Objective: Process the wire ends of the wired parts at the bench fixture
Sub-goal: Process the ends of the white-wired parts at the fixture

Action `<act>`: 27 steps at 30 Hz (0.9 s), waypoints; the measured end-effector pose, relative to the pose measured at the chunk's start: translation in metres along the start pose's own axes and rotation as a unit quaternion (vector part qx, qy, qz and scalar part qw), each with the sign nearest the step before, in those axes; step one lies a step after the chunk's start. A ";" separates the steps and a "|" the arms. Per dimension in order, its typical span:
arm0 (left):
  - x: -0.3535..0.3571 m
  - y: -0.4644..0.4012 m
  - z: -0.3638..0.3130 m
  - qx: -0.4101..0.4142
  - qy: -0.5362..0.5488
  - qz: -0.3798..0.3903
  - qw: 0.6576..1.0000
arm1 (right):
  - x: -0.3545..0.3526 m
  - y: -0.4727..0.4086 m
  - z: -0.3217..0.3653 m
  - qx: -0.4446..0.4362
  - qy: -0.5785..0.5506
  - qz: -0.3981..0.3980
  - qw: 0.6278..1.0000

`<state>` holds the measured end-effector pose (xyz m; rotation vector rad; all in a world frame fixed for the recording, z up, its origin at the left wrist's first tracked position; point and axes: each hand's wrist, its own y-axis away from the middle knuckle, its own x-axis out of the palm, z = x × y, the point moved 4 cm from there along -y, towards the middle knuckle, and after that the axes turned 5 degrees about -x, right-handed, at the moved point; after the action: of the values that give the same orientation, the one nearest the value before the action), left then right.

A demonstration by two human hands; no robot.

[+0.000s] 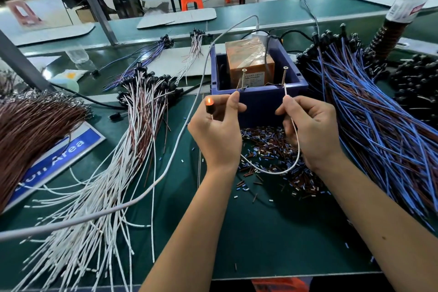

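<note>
Both bare forearms enter from the lower edge and converge upward toward the centre, wrists roughly level and well apart. The left hand [216, 129] is seen from its back, thumb and forefinger extended upward and pinched together at their tips, the remaining fingers curled toward the palm around a small dark lamp body whose tip glows orange. The right hand [312, 130] is likewise seen from its back, with the thumb and forefinger pinched on a thin white wire, the other fingers loosely curled beneath and the wrist slightly bent inward.
</note>
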<state>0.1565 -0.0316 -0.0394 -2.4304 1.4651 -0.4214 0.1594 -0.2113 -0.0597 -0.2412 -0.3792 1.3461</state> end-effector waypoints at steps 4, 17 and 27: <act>-0.002 0.000 -0.005 0.003 0.030 -0.003 1.000 | -0.003 0.000 0.005 -0.022 -0.006 -0.010 1.000; 0.133 0.035 -0.070 -0.062 0.083 0.209 0.972 | -0.140 -0.018 0.093 -0.032 0.108 -0.151 0.982; 0.335 0.162 -0.100 -0.393 0.153 0.418 0.805 | -0.373 0.070 0.153 -0.017 0.375 -0.461 0.804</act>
<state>0.1367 -0.4107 0.0276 -1.8433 3.1145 0.0371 -0.0302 -0.5678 0.0059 -0.5150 0.1680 0.2085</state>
